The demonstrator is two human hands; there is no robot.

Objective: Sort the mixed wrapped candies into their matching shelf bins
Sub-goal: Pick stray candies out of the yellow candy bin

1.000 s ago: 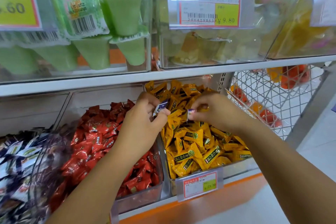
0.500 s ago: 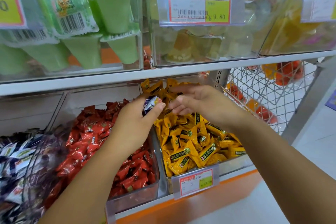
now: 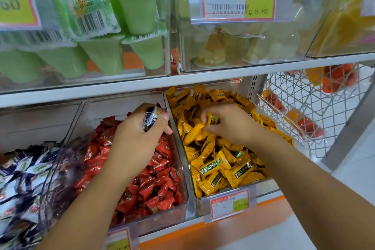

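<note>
Head view: left hand (image 3: 136, 144) grips crinkly blue-white candies (image 3: 153, 117); right hand (image 3: 233, 126) pinches one glossy yellow candy (image 3: 211, 119).

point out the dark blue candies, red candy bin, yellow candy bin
dark blue candies (image 3: 153, 116): head view, wrapper face
red candy bin (image 3: 162, 220): head view, front wall
yellow candy bin (image 3: 266, 186): head view, front wall

Single head-worn camera looking forward and down, sitting close to shelf bins (image 3: 182, 168), both forearms entering from below
</note>
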